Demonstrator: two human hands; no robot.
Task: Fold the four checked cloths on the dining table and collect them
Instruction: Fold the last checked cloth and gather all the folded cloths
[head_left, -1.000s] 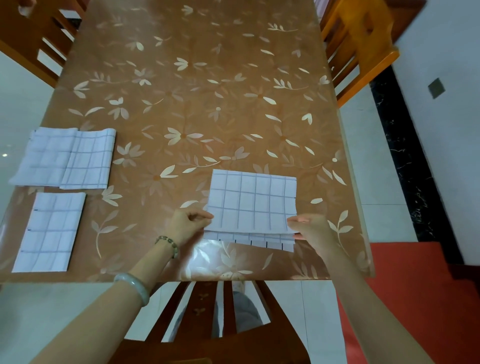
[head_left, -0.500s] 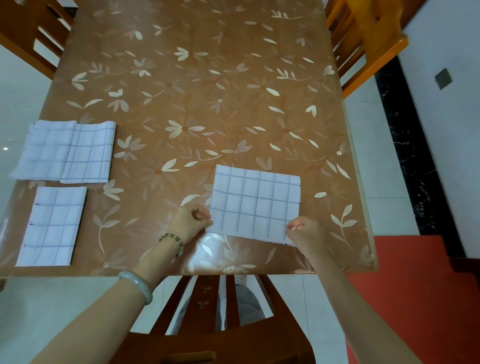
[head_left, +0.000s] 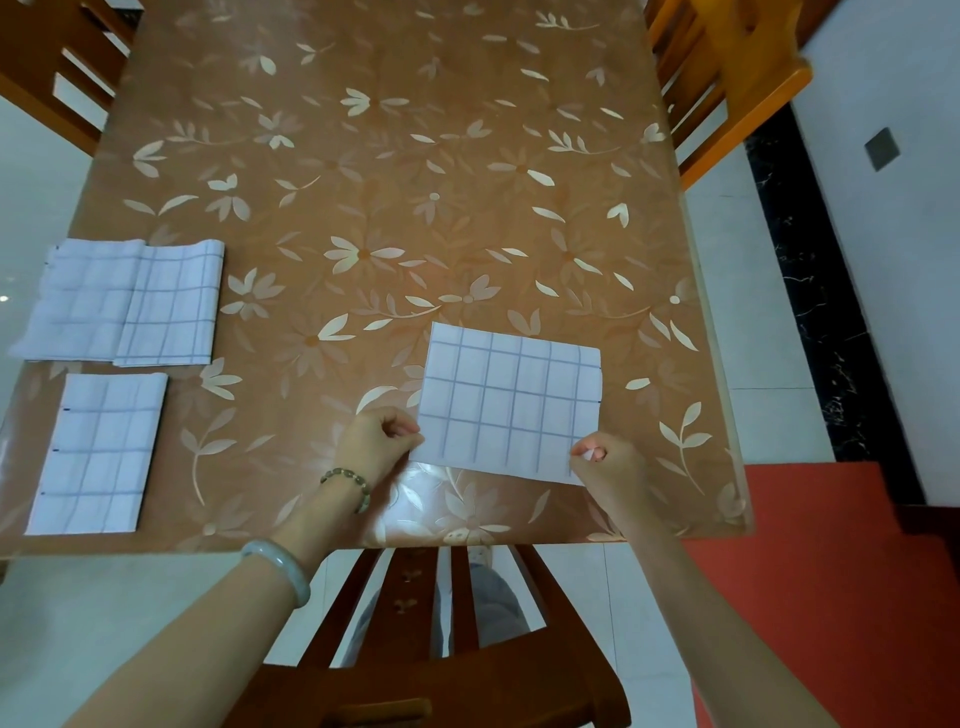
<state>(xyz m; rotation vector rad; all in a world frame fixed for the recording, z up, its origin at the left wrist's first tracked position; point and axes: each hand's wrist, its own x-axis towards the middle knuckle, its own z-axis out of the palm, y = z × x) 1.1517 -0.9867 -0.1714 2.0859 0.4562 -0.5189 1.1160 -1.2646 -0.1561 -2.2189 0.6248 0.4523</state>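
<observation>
Corners of the checked cloth (head_left: 511, 400), at five o'clock on the counter (head_left: 415, 182), are pinched by fingers of the left hand (head_left: 376, 441) and right hand (head_left: 605, 462), presumably to square its layers; other folded cloths (head_left: 124, 304) are kept aside at nine o'clock.

White cloths (head_left: 509, 405) carry blue (perhaps grey) checks; the table (head_left: 415, 156) is floral brown.

The bare left arm wears a pale green bangle (head_left: 280, 569) and a small beaded bracelet (head_left: 349, 483).
</observation>
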